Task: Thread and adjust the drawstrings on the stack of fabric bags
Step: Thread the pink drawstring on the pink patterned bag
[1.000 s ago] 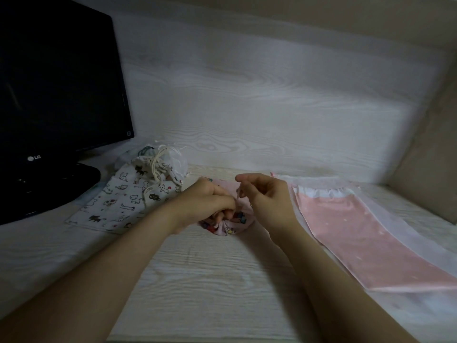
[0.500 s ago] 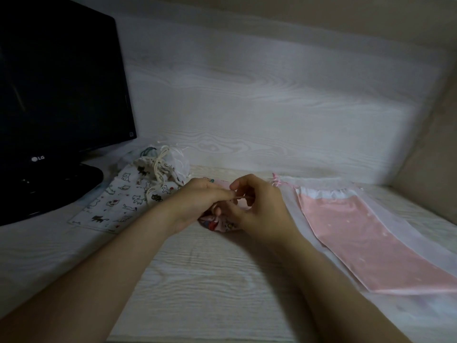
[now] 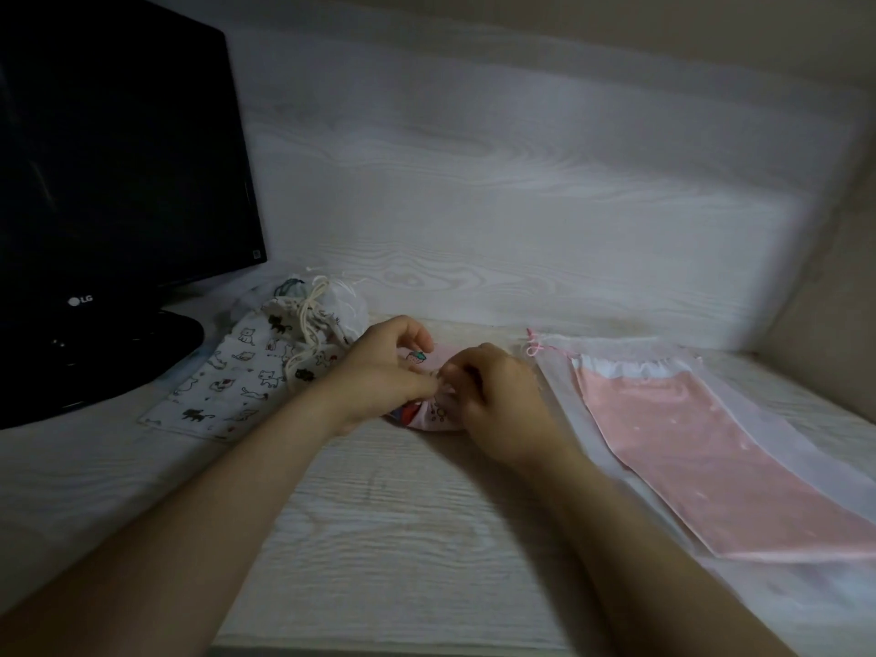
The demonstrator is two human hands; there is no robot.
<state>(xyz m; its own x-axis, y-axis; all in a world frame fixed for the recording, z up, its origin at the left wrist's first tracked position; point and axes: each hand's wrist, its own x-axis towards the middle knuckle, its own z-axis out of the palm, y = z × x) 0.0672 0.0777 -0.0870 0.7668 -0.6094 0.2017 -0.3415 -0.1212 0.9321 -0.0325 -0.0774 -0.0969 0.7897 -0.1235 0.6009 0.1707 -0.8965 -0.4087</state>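
Bare desk (image 3: 403, 538) lies open in front; the monitor (image 3: 118, 182) blocks the left, cat-print bags (image 3: 227, 386) beside it; pink bags (image 3: 711, 457) cover the right, seemingly stacked.

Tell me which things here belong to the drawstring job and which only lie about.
Job: small printed bag, held by left hand and right hand; cat-print bag; pink bag; sheer white bag.
Lying about: black monitor, on the desk.

My left hand (image 3: 379, 372), right hand (image 3: 497, 405): two. One small pink printed bag (image 3: 429, 415). Heaped cat-print bags (image 3: 227, 386): count unclear. One pink bag (image 3: 711, 443), one sheer white bag (image 3: 787, 419), one monitor (image 3: 118, 158).
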